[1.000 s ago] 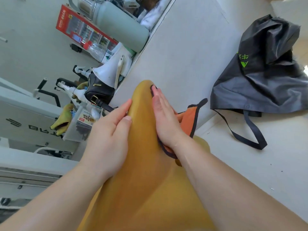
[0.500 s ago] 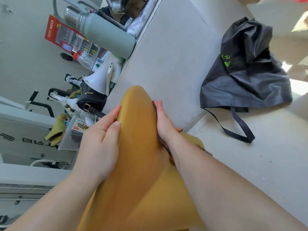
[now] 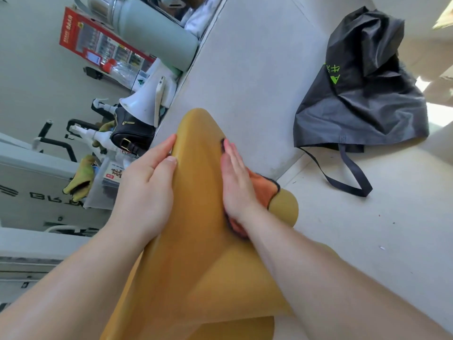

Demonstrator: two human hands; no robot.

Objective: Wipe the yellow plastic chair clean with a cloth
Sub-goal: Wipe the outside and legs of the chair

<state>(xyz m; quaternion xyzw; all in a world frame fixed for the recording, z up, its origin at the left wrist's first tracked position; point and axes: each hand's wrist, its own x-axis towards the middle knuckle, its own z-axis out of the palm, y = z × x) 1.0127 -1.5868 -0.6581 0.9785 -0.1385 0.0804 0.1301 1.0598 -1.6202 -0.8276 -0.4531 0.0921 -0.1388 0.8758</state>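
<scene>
R hand (image 3: 236,182), fingers flat, presses orange cloth (image 3: 266,190) to yellow plastic chair (image 3: 196,229); L hand (image 3: 144,190) grips its edge.

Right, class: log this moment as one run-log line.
phase: wiping | left hand: holds yellow chair edge | right hand: flat, presses orange cloth on chair
</scene>
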